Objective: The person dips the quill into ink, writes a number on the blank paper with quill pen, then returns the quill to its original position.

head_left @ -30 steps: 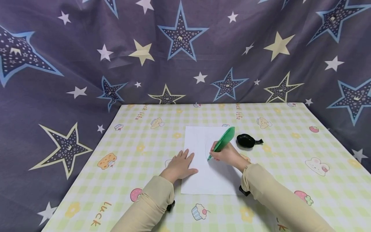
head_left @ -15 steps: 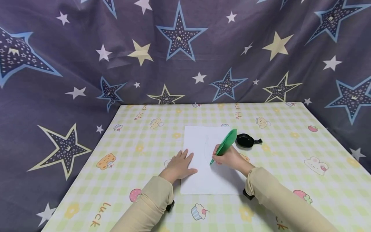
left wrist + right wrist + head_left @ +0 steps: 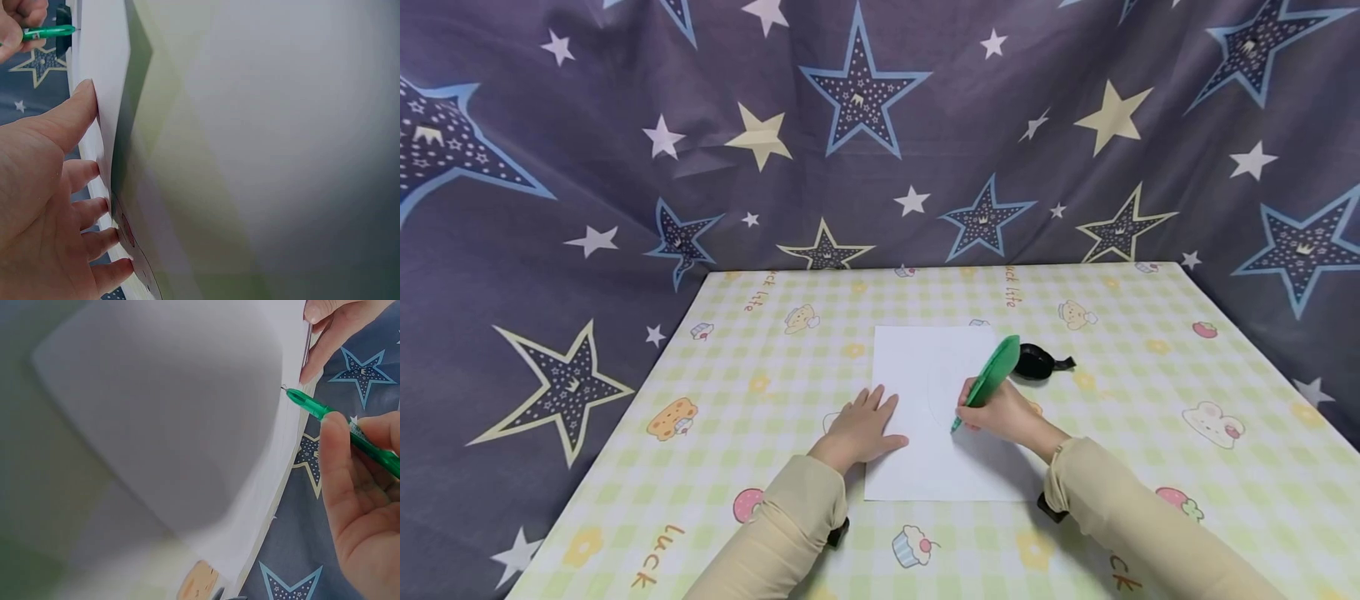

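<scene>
A white sheet of paper [image 3: 917, 471] lies on the table, with a faint curved line drawn near its middle. My right hand [image 3: 1000, 412] pinches a green pen with a broad feather- or leaf-shaped top [image 3: 997, 367], its tip on the sheet. In the right wrist view the thumb and fingers close round the green barrel [image 3: 306, 403]. My left hand [image 3: 861, 429] rests with spread, straight fingers on the left edge of the sheet. The left wrist view has those fingertips [image 3: 87, 94] touching the paper and the pen point [image 3: 65, 29] beyond.
A small black pan-shaped object [image 3: 1036, 362] lies just right of the paper, behind my right hand. The table [image 3: 760, 450] has a green checked cloth with printed cartoons. A dark star-patterned curtain [image 3: 737, 75] hangs behind the table and along its sides.
My right hand has moved the pen tip down and to the right across the paper, and the faint curved line is longer. The left hand stays in place on the sheet.
</scene>
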`<state>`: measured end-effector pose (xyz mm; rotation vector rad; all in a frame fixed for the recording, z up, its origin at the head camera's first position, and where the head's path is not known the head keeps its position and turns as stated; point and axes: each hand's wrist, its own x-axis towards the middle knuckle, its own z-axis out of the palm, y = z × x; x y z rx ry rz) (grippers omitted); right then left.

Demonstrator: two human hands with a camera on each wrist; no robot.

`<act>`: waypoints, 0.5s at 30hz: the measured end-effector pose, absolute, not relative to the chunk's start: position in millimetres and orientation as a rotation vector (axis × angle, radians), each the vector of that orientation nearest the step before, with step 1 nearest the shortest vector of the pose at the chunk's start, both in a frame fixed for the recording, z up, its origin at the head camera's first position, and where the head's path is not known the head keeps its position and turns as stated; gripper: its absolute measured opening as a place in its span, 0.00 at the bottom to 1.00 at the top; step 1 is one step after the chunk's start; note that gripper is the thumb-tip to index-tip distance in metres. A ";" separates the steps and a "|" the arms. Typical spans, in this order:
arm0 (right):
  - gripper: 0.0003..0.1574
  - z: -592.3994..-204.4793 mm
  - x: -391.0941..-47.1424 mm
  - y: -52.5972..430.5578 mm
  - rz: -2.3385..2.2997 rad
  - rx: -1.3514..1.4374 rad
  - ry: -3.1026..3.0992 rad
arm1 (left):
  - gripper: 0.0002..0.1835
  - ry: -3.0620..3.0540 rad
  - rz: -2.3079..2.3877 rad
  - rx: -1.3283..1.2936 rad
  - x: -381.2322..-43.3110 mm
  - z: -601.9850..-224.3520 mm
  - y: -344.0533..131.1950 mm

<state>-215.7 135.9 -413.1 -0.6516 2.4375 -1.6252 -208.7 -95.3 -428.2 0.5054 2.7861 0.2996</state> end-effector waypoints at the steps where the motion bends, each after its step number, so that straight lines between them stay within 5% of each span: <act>1: 0.05 -412.4 -214.9 136.9 -1.615 -0.647 2.448 | 0.38 2.787 0.294 0.510 -209.1 -428.7 -95.5; 15: 0.05 -411.3 -212.8 150.0 -1.531 -0.575 2.549 | 0.38 2.796 0.302 0.525 -208.4 -427.4 -95.6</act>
